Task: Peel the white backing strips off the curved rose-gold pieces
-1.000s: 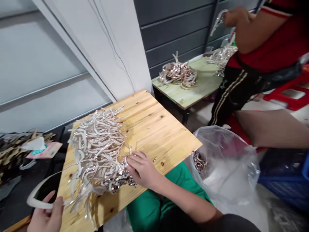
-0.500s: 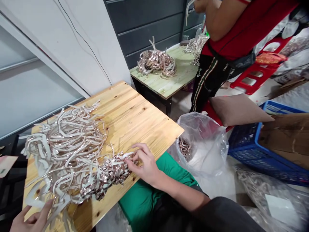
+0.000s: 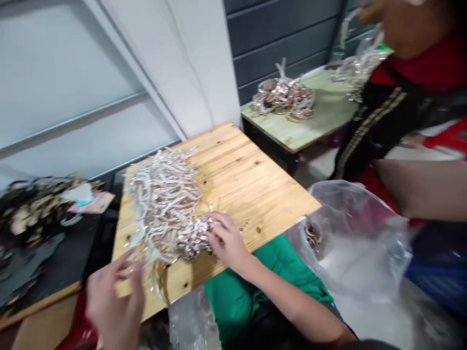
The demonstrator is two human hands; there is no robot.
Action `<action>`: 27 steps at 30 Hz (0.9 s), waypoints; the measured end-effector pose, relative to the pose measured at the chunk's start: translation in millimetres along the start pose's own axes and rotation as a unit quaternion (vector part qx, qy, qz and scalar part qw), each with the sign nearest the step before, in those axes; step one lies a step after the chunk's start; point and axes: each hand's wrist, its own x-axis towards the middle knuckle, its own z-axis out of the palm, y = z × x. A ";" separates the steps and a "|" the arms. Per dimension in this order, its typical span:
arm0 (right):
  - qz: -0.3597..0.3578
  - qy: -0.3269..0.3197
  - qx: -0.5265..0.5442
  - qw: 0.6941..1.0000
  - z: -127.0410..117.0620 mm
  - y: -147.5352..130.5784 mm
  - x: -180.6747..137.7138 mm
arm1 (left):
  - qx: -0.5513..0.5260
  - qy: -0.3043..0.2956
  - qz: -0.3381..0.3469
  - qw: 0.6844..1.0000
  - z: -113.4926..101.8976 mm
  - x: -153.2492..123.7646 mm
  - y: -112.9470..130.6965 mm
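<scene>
On a wooden board (image 3: 255, 194) seen from the head camera, a tangled heap of pale metallic strips (image 3: 164, 199) is spread, and a darker, glittering clump of strips (image 3: 195, 241) lies at its near edge. The right hand (image 3: 228, 240) is laid on that clump with its fingers curled over it, though whether the strips are being pinched cannot be told through the blur. The left hand (image 3: 115, 296) is held well apart from the right, blurred and open at the board's near edge, just beside the heap, with nothing seen in it. To the right of the board, a clear plastic bag (image 3: 361, 248) stands open with a small bunch of strips (image 3: 313, 235) inside, and a green cloth (image 3: 262, 274) is seen below the board. Beyond the board, a further heap of strips (image 3: 283, 98) is placed on a green-topped table (image 3: 328, 109). A co-worker in a red top (image 3: 419, 73) is standing beside that table, and a strip is held up in the co-worker's hand (image 3: 368, 12).
</scene>
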 end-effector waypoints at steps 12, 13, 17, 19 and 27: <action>0.089 -0.009 0.005 0.996 -36.4 29.6 -27.6 | -0.253 -0.160 -0.034 0.954 87.1 -5.3 64.8; 0.098 -0.038 0.016 0.994 -44.1 32.4 -30.2 | -0.258 -0.159 -0.043 0.952 86.2 -11.7 67.4; 0.096 -0.162 0.083 0.979 -75.5 32.6 -39.1 | -0.262 -0.132 -0.072 0.953 76.8 -44.5 89.3; 0.078 -0.189 0.092 0.975 -84.6 29.4 -40.0 | -0.261 -0.104 -0.089 0.956 76.2 -62.2 106.5; -0.031 -0.282 0.011 0.959 -89.1 41.6 -25.3 | -0.293 -0.022 -0.091 0.952 83.1 -93.8 151.2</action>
